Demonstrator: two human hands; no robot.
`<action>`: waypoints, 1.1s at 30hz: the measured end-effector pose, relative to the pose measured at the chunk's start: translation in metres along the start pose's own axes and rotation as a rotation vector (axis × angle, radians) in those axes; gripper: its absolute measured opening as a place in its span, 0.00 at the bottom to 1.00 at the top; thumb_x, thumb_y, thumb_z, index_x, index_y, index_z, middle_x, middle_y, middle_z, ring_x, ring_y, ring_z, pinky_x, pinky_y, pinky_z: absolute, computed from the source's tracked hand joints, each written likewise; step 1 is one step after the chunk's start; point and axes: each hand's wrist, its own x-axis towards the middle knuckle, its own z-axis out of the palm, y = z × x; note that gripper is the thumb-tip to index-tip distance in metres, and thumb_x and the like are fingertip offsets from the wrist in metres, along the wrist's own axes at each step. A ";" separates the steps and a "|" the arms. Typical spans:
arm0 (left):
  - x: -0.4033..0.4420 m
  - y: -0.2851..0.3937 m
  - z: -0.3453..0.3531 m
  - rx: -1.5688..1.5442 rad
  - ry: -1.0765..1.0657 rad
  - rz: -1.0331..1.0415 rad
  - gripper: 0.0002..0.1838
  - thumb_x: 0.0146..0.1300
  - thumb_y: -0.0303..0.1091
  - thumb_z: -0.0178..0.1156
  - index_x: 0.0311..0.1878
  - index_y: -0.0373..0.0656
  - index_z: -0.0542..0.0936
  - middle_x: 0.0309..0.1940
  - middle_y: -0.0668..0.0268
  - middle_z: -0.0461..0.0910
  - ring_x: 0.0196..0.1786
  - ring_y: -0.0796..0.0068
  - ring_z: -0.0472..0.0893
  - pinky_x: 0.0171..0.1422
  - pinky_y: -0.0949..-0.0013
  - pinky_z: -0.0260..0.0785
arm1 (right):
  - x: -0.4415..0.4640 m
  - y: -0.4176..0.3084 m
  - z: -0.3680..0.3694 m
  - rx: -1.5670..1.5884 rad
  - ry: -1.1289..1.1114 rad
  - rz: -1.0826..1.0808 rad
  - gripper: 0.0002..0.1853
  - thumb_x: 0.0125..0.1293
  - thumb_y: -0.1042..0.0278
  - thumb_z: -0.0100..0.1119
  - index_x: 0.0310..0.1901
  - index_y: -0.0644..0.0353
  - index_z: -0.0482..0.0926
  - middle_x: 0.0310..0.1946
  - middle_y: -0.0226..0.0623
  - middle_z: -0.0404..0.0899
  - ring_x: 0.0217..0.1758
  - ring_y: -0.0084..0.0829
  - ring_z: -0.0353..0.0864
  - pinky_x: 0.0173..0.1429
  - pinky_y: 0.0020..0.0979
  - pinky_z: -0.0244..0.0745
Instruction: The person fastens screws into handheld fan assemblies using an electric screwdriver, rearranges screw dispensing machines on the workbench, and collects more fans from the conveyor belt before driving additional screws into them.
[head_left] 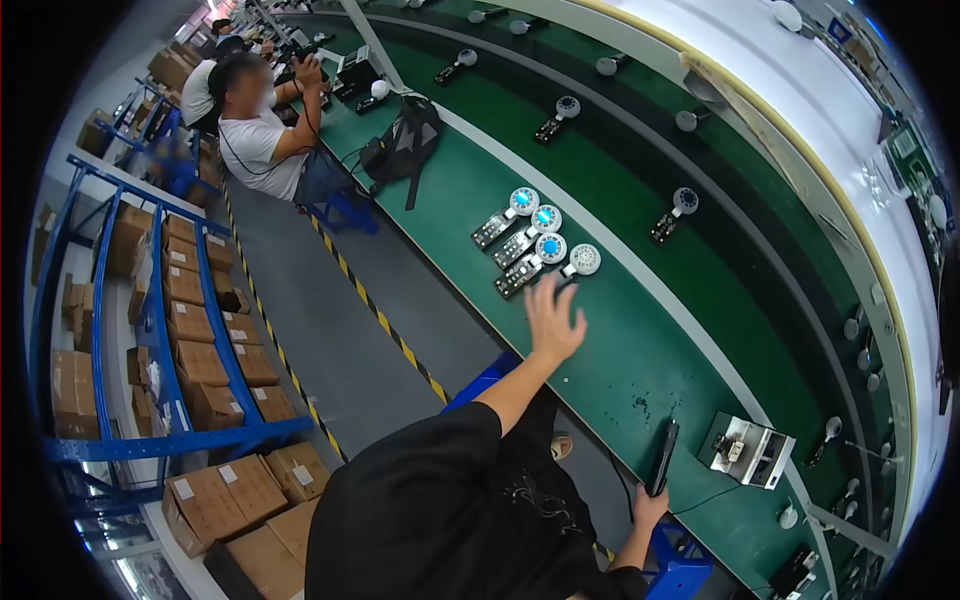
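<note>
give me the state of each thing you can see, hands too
Left hand: open, contact unclear
Right hand: closed around the black tool
Black tool: held, slanted
Three blue-centred units: lying grouped, circuit boards exposed
White-headed unit: lying beside them, partly hidden
Dark bits: scattered loose
Black bag: slumped on the bench

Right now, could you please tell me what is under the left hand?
Green bench shows beside the left hand; a white device shows its head beyond, its lower part covered. The rest is hidden.
</note>
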 end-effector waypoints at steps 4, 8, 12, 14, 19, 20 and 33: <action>0.105 0.070 0.085 -0.152 -0.176 0.035 0.35 0.55 0.42 0.71 0.65 0.41 0.72 0.70 0.44 0.64 0.73 0.41 0.64 0.77 0.38 0.54 | 0.004 -0.016 0.027 0.094 -0.109 0.193 0.16 0.53 0.71 0.67 0.41 0.71 0.75 0.26 0.43 0.79 0.28 0.43 0.80 0.37 0.42 0.75; 0.192 0.086 0.187 0.072 -0.464 -0.207 0.52 0.53 0.57 0.75 0.74 0.41 0.63 0.73 0.44 0.61 0.75 0.43 0.61 0.79 0.39 0.55 | 0.016 -0.020 0.063 0.137 -0.156 0.349 0.14 0.54 0.71 0.66 0.39 0.69 0.75 0.24 0.40 0.78 0.25 0.39 0.78 0.33 0.40 0.74; 0.218 0.064 0.238 0.178 -0.495 -0.161 0.45 0.55 0.55 0.75 0.69 0.39 0.69 0.63 0.52 0.70 0.67 0.52 0.69 0.71 0.45 0.63 | 0.012 -0.003 0.061 0.145 -0.181 0.455 0.13 0.55 0.71 0.66 0.38 0.68 0.74 0.22 0.38 0.76 0.23 0.34 0.76 0.30 0.39 0.72; 0.218 0.054 0.250 0.195 -0.482 -0.178 0.32 0.57 0.50 0.74 0.58 0.40 0.75 0.54 0.57 0.73 0.61 0.57 0.73 0.61 0.51 0.71 | -0.004 0.016 0.051 0.165 -0.168 0.481 0.12 0.55 0.71 0.66 0.37 0.67 0.74 0.21 0.37 0.76 0.21 0.32 0.75 0.28 0.38 0.71; 0.154 0.051 0.143 0.150 -0.521 -0.005 0.25 0.55 0.46 0.73 0.50 0.41 0.78 0.48 0.58 0.76 0.53 0.56 0.78 0.52 0.54 0.71 | -0.037 0.020 0.015 0.330 -0.040 0.466 0.09 0.57 0.72 0.63 0.30 0.60 0.70 0.14 0.27 0.69 0.13 0.19 0.66 0.18 0.29 0.58; 0.129 0.047 0.120 0.172 -0.528 0.052 0.25 0.55 0.47 0.73 0.49 0.41 0.77 0.47 0.58 0.76 0.52 0.56 0.78 0.54 0.54 0.70 | -0.034 0.026 0.013 0.322 -0.050 0.457 0.08 0.55 0.74 0.63 0.30 0.61 0.71 0.15 0.28 0.70 0.14 0.21 0.69 0.19 0.30 0.62; -0.051 0.082 -0.012 -0.195 -0.455 0.476 0.15 0.59 0.36 0.66 0.48 0.43 0.79 0.43 0.58 0.80 0.46 0.52 0.78 0.47 0.52 0.69 | -0.027 0.061 -0.023 0.068 0.200 0.270 0.17 0.52 0.62 0.67 0.38 0.67 0.80 0.25 0.50 0.80 0.29 0.46 0.83 0.38 0.39 0.77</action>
